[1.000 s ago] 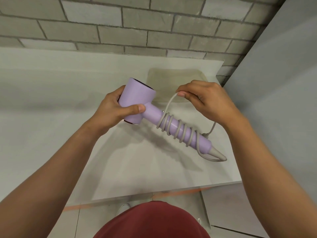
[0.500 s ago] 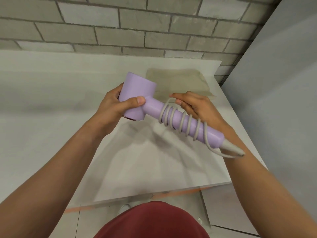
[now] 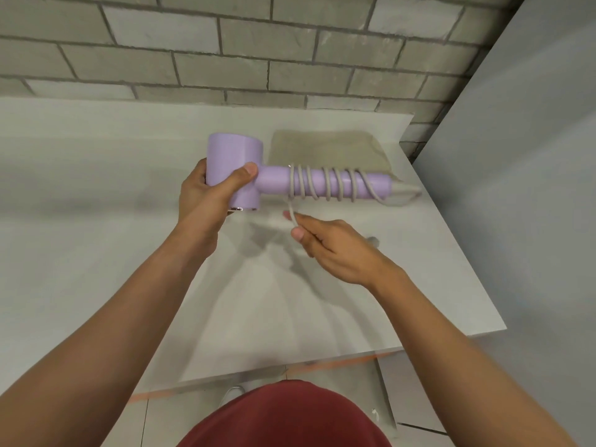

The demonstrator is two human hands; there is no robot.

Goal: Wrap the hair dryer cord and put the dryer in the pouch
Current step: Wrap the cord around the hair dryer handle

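the dryer (image 3: 274,183) was lilac, its cord (image 3: 327,185) pale grey, the pouch (image 3: 325,148) dull beige, the table (image 3: 96,253) white, the wall (image 3: 225,50) grey brick.

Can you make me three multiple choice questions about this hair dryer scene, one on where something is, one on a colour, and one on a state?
1. Where does the pouch lie?
A. On the table behind the dryer's handle
B. On the floor
C. Over the person's left arm

2. What colour is the hair dryer?
A. Black
B. Lilac
C. Red

3. What state is the cord in?
A. Lying fully unwound on the table
B. Coiled around the handle, with its free end held in the right hand
C. Already inside the pouch

Answers:
1. A, the flat beige pouch rests on the white table near the brick wall.
2. B, the head and handle are pale purple.
3. B, grey turns ring the handle while the right hand pinches the loose end and the left hand grips the head.
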